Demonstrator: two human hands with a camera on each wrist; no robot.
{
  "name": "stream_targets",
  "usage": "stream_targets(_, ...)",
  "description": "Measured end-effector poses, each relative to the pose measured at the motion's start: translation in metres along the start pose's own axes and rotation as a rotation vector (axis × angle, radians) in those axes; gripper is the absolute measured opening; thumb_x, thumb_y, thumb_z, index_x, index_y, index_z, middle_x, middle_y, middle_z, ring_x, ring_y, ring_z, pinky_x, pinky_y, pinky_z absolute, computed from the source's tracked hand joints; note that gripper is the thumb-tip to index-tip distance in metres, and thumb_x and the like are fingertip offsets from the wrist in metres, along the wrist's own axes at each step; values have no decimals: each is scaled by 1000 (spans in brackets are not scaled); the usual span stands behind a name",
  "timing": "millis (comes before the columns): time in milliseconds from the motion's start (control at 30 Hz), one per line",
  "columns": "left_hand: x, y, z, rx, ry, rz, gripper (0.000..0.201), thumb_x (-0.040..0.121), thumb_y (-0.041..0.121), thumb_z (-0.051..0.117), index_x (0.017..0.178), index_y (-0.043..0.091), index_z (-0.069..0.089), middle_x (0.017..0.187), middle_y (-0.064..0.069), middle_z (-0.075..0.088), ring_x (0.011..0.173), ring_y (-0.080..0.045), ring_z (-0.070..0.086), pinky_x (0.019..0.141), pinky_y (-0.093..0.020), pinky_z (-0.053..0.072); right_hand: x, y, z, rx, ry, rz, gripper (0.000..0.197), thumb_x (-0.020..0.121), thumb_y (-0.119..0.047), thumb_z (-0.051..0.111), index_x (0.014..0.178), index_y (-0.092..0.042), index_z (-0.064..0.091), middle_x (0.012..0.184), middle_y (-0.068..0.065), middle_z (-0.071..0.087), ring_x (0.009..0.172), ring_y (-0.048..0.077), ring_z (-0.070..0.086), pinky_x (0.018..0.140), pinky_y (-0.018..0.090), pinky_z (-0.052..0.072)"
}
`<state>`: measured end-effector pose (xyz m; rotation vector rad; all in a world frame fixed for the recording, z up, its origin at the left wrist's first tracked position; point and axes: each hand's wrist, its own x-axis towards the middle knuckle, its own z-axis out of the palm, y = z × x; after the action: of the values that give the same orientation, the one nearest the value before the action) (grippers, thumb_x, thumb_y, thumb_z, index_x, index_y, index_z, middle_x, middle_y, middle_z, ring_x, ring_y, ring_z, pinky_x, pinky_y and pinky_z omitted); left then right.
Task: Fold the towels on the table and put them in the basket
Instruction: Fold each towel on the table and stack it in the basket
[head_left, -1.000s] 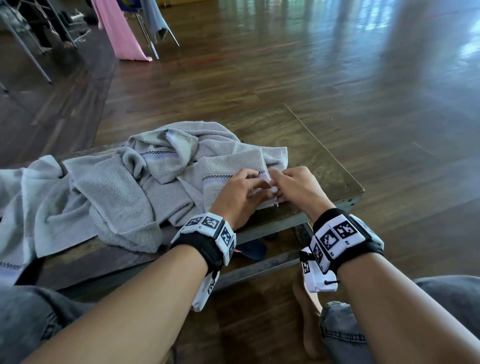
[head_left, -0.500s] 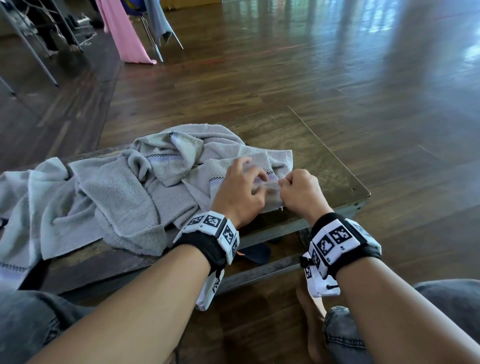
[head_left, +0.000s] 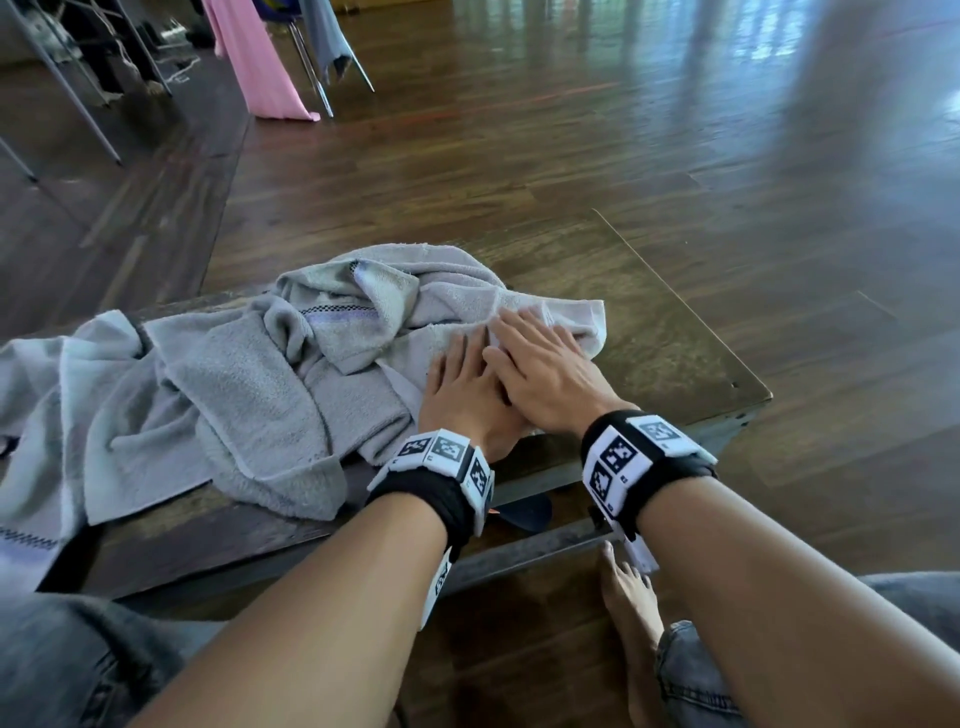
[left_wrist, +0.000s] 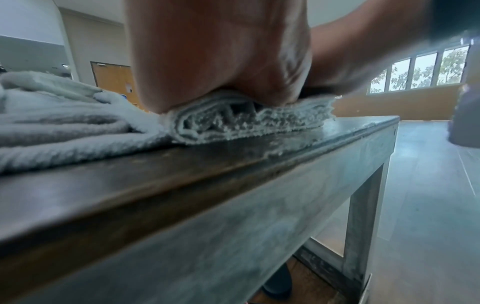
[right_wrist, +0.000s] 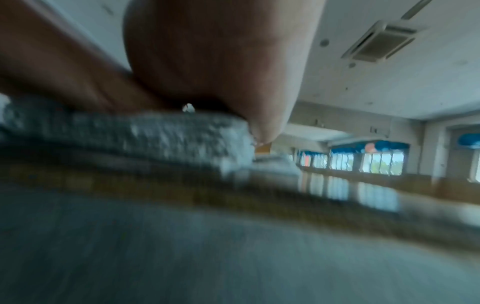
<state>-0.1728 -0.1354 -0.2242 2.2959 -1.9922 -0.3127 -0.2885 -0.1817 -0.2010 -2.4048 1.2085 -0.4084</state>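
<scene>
— Where does the towel (head_left: 566, 317) lie against the fingers?

— Folded flat under both palms, near the table's (head_left: 670, 358) front edge. The left hand (head_left: 462, 387) and right hand (head_left: 545, 379) press on it with fingers straight and close together, the right overlapping the left.

— And from the wrist?

— The left wrist view shows stacked layers (left_wrist: 246, 119) squeezed under the palm.

— Edges and room?

— Bare tabletop lies to the right, up to the corner. A heap of unfolded towels (head_left: 218, 395) crowds the left, touching the folded one.
</scene>
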Motion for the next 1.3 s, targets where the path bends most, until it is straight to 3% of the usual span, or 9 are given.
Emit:
stream_targets(133,-1,-4,3,-81,98,-13,93,84,71,37,157,35,-9,166,6,-14,152,-12,-16,123,-38,-10,-1,21,14,78,-79,101,66,104,-59,19,163,-34,2,169,-20,-5,152,-5,-15,127,37,-8)
stream_targets(267,-6,-14,3,-126,102,-22,108,73,86,25,158,27,-7,165,7,-17,151,-9,-20,123,-41,-9,1,32,14,21,-93,146,65,104,-59,14,162,-37,-2,169,-17,-14,153,-1,-17,125,35,-14)
stream_targets(400,-13,-25,4,-158,121,-15,90,86,72,22,158,29,-9,164,10,-21,149,-5,-22,122,-36,-13,-1,34,13,-51,-81,161,60,107,-51,14,162,-35,-5,170,-13,-14,156,8,-15,125,35,-12)
stream_targets(567,-15,-34,1,-128,111,-25,73,98,55,18,157,26,-13,163,11,-22,149,-3,-21,120,-35,-18,-5,31,13,-99,-75,197,64,106,-53,11,161,-30,-11,168,-17,-16,154,11,-22,124,43,-17)
stream_targets(700,-14,-40,-1,-99,63,-49,70,100,54,14,156,27,-18,162,13,-26,149,-5,-22,120,-38,-20,-5,29,12,-108,-84,223,64,105,-55,9,161,-31,-13,168,-19,-17,154,12,-24,122,50,-20)
stream_targets(833,-14,-46,-4,-89,3,-85,67,101,54,10,153,32,-24,160,15,-28,150,-12,-21,121,-43,-18,-5,29,12,-108,-87,232,65,105,-55,9,161,-30,-14,168,-18,-17,154,13,-24,121,52,-21)
stream_targets(1133,-14,-40,-5,-192,-16,-186,69,101,55,8,153,26,-26,162,7,-26,150,-11,-20,121,-39,-17,-2,27,15,-126,-103,301,74,103,-58,8,161,-20,-15,171,-8,-12,154,10,-22,121,52,-21)
stream_targets(1233,-12,-41,-6,-241,7,-270,79,99,61,11,156,16,-20,165,0,-20,151,-11,-19,121,-39,-17,-2,28,16,-119,-100,319,76,102,-59,8,161,-18,-16,171,-5,-10,154,10,-21,121,51,-22)
stream_targets(1300,-10,-40,-8,-276,42,-312,80,98,61,15,159,13,-5,167,-1,-10,152,-11,-15,121,-39,-16,-2,28,17,-118,-97,321,76,102,-59,9,161,-18,-16,171,-5,-10,154,10,-21,121,51,-23)
